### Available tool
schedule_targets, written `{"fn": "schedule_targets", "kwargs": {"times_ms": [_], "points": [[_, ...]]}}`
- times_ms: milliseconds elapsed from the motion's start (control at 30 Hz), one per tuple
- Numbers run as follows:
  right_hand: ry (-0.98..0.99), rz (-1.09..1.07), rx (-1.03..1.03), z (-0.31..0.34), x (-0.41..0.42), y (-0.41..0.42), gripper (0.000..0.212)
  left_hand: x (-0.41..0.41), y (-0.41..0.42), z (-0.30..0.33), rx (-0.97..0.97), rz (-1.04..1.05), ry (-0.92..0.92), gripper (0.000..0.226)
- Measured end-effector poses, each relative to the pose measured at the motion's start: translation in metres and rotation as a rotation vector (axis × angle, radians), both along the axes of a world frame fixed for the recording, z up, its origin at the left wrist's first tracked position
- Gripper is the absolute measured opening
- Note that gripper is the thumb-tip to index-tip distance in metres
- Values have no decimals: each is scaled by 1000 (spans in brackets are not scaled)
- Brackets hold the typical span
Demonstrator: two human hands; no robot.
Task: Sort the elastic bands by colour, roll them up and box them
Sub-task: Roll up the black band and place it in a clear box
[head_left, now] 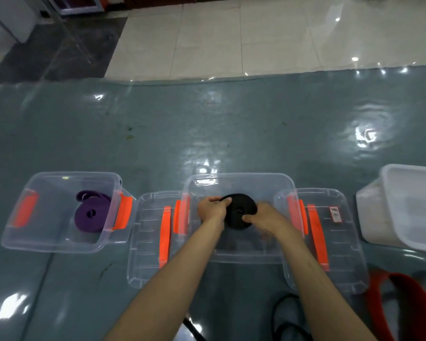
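While the rolled purple rubber bands (pixel 92 215) lie in the left clear plastic box (pixel 59 244), the left hand (pixel 213 209) and right hand (pixel 263 217) squeeze the coiled black rubber band (pixel 239 212), fingers clamped on its edges. It sits over the middle clear plastic box (pixel 241 179). It looks soft and springy, so I think both sides need holding.

— What are we working on here?

— We have a grey-green surface (pixel 158 134) under a clear, glossy plastic sheet (pixel 293 70); the sheet ripples and throws back bright spots of overhead light (pixel 365 136).

— And past its far edge?

— We see a floor of large pale tiles (pixel 231 38), shiny, with more light glints. To the left the tiles turn dark grey (pixel 67 43).

— Any furniture?

— At the top left we can make out a white cabinet-like piece (pixel 12 16), and beside it a white-framed edge, too cropped to identify.
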State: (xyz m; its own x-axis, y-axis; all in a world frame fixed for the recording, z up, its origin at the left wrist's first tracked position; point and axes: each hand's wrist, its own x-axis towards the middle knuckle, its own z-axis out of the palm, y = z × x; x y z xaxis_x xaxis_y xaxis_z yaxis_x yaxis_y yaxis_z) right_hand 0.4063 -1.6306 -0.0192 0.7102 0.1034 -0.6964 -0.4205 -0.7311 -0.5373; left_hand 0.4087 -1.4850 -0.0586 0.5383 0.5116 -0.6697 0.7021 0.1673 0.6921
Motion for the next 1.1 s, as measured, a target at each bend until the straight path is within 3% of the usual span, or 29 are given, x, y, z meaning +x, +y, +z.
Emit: {"fn": "schedule_targets", "kwargs": {"times_ms": [233, 467, 633, 800, 900, 1000, 1100], "points": [[63, 4, 11, -7, -7, 2, 30, -3, 5, -9, 3, -65, 45, 29], [76, -35, 0, -7, -6, 7, 20, 3, 10, -9, 146, -196, 63, 29], [64, 28, -47, 8, -9, 5, 26, -1, 14, 2, 263, -341, 121, 40], [-337, 20, -55, 50, -31, 0, 37, -15, 20, 40, 368, -681, 98, 44], [-625, 0, 105, 79, -63, -7, 30, -42, 24, 80, 567, -903, -72, 26], [-771, -7, 188, 97, -107, -17, 24, -81, 28, 116, 860, -1095, -287, 23], [-877, -71, 196, 97, -156, -33, 20, -132, 35, 138, 1056, -1139, -481, 21]]}}
